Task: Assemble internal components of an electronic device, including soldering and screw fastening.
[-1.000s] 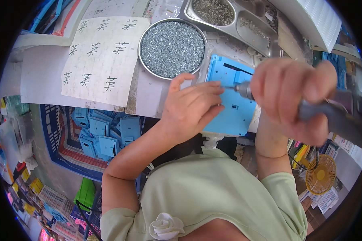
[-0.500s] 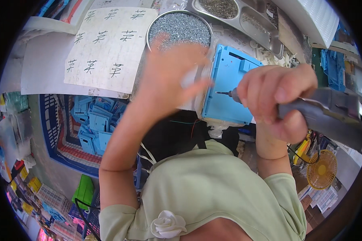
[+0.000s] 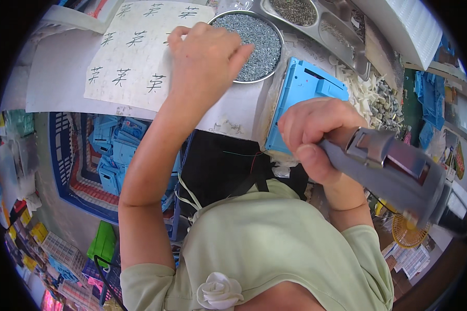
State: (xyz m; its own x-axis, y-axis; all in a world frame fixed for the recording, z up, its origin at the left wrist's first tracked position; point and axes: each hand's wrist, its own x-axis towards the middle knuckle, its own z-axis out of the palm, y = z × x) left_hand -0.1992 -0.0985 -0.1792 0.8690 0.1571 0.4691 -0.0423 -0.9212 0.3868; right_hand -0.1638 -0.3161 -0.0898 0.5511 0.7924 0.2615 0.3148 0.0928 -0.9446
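My left hand (image 3: 205, 59) hovers at the left edge of a round metal dish of small silver screws (image 3: 257, 44). Its fingers bend loosely, their tips hidden, and the thumb stands apart, pointing at the screws. My right hand (image 3: 319, 135) is wrapped round a grey electric screwdriver (image 3: 386, 173), whose body slants down to the right. Its bit is mostly hidden behind my fingers. Beneath and behind that hand lies a light-blue plastic housing (image 3: 296, 85), flat on the bench with its inner side up.
A metal tray (image 3: 340, 28) with screw compartments stands behind. White and grey small parts (image 3: 379, 101) are heaped at right. A handwritten paper sheet (image 3: 127, 62) lies at left. Below it, a blue basket (image 3: 62, 160) holds blue plastic parts (image 3: 114, 150). A yellow fan (image 3: 410, 230) is lower right.
My left hand has moved up and left, from near the blue housing to the screw dish. The screwdriver has tilted, its rear end dropping, and my right hand has shifted slightly left.
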